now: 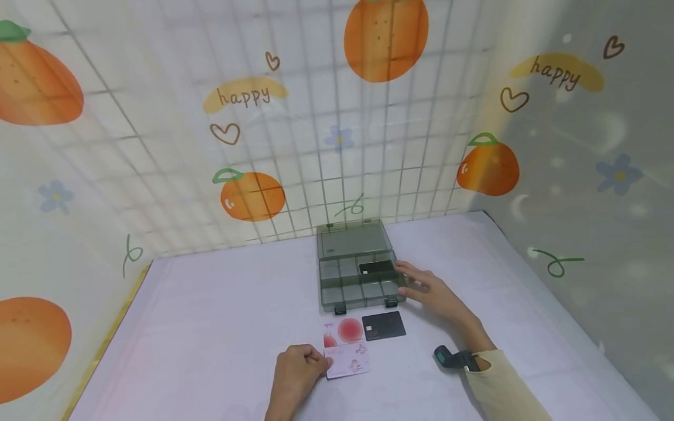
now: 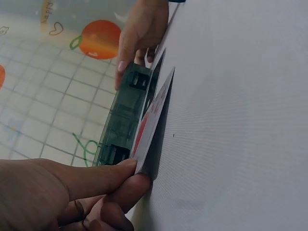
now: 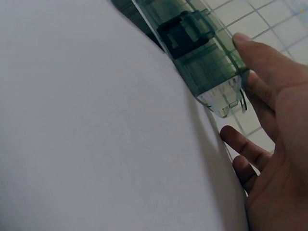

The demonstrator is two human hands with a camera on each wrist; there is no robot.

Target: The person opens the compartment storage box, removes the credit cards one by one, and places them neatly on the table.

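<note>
My left hand (image 1: pixel 299 371) pinches the left edge of a white-and-pink card (image 1: pixel 348 361) between thumb and index finger. In the left wrist view that card (image 2: pixel 155 125) is tilted, its far end raised above the white table surface. My right hand (image 1: pixel 436 295) is at the right side of a translucent green compartment box (image 1: pixel 330 292), its thumb tip at the near right corner and its fingers along the side. The box's lid stands open at the back. One black card (image 1: pixel 376 268) lies in its back right compartment.
A pink card with a red circle (image 1: pixel 350 330) and a black VIP card (image 1: pixel 383 326) lie before the box. A dark band with a small device (image 1: pixel 454 358) is on my right wrist. Behind the table (image 1: pixel 221 316) hangs a curtain (image 1: pixel 295 128) printed with oranges.
</note>
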